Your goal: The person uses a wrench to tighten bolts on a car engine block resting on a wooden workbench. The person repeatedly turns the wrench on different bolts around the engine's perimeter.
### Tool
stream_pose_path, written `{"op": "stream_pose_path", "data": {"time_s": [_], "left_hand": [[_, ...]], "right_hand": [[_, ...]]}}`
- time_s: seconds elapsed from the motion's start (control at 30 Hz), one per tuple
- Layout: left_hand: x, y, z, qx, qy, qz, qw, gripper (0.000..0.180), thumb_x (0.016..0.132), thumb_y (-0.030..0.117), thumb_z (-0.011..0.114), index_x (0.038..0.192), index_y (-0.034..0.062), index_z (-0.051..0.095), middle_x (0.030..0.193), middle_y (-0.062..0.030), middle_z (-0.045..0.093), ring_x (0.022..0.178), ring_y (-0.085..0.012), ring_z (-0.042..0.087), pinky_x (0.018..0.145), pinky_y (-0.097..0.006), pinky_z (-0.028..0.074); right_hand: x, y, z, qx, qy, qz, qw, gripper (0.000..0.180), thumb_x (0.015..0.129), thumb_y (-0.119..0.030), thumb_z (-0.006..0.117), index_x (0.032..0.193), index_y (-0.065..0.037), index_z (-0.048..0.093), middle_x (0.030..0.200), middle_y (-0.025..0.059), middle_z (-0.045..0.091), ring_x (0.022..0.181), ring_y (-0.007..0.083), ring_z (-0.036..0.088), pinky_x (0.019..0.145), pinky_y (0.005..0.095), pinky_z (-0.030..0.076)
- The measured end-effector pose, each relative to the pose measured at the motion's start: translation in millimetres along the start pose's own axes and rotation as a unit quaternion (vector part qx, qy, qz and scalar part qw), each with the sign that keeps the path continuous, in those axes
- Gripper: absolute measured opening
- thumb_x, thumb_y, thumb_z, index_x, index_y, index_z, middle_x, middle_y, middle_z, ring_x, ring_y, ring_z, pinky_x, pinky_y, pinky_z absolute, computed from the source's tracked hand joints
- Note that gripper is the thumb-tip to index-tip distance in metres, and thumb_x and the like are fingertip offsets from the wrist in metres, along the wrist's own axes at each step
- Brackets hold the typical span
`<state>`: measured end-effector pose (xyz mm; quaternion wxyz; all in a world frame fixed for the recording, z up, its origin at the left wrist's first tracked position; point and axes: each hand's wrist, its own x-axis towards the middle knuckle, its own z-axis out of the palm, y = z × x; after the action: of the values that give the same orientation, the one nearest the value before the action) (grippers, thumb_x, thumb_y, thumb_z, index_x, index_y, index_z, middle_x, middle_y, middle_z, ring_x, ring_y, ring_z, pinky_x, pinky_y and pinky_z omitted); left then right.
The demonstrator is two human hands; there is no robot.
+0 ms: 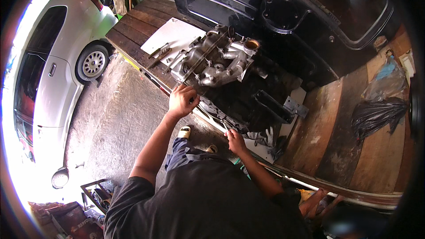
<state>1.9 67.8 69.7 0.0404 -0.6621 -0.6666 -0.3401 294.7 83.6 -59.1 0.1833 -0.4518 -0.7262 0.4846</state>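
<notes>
A dirty engine [265, 102] with a silver-grey intake manifold [228, 68] rests on a wooden bench in front of me. My left hand [182, 101] is curled at the engine's near left side, just below the manifold. Whatever its bent fingers hold, if anything, is hidden. Lower and further right, my right hand [235, 141] closes around a slim, shiny metal hand tool [225, 126], whose far end points toward the engine's near side. The exact kind of tool is too small to tell.
Behind the engine leans a black vehicle door panel [283, 22]. A white board [172, 35] and loose metal parts [160, 54] lie left of it. Plastic bags [380, 115] lie on the planks at right. A silver car [62, 62] stands left; another person's bare limb [312, 202] shows lower right.
</notes>
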Motion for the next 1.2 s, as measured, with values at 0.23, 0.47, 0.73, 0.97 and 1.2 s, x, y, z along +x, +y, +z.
{"op": "stream_pose_path", "data": {"time_s": [0.23,0.47,0.73,0.97,1.2], "left_hand": [[0,1,0,-0.003,-0.004,-0.011,1.000,0.018,0.074,0.023,0.066,0.065,0.0112,0.055,0.076,-0.0030,0.059,0.075,-0.0244,0.056,0.069,-0.037,0.044],[1,1,-3,-0.004,-0.023,-0.012,1.000,0.015,0.071,0.021,0.067,0.069,0.0100,0.058,0.075,-0.0038,0.059,0.077,-0.0261,0.056,0.072,-0.038,0.047],[0,1,-3,0.003,-0.025,-0.011,1.000,0.013,0.071,0.020,0.068,0.071,0.0095,0.060,0.079,-0.0030,0.062,0.079,-0.0254,0.058,0.074,-0.038,0.047],[1,0,0,-0.026,-0.004,-0.008,1.000,0.016,0.071,0.020,0.066,0.065,0.0110,0.055,0.075,-0.0022,0.057,0.078,-0.0245,0.056,0.073,-0.038,0.045],[0,-1,-6,-0.014,-0.041,-0.008,0.999,0.014,0.072,0.021,0.066,0.069,0.0093,0.058,0.078,-0.0031,0.060,0.079,-0.0260,0.057,0.073,-0.038,0.047]], "right_hand": [[5,15,9,-0.041,0.021,-0.012,0.999,0.027,0.097,-0.027,0.045,0.090,-0.004,0.056,0.065,0.0099,0.059,0.045,0.0192,0.055,0.048,0.0341,0.044],[4,9,11,-0.225,0.095,-0.104,0.964,0.020,0.095,-0.022,0.047,0.093,-0.004,0.057,0.076,0.0175,0.063,0.071,0.0344,0.063,0.065,0.0463,0.049],[-9,-62,-15,-0.321,0.031,-0.057,0.945,0.018,0.092,-0.015,0.047,0.091,-0.001,0.059,0.081,0.0214,0.064,0.075,0.0397,0.063,0.066,0.0478,0.051],[-4,-68,-17,-0.368,0.011,-0.034,0.929,0.017,0.087,-0.012,0.051,0.094,-0.001,0.062,0.078,0.0206,0.065,0.072,0.0360,0.066,0.062,0.0464,0.053],[18,-142,-41,-0.417,-0.090,-0.015,0.904,0.016,0.081,-0.007,0.054,0.084,-0.001,0.068,0.079,0.0200,0.067,0.076,0.0371,0.068,0.066,0.0454,0.055]]}}
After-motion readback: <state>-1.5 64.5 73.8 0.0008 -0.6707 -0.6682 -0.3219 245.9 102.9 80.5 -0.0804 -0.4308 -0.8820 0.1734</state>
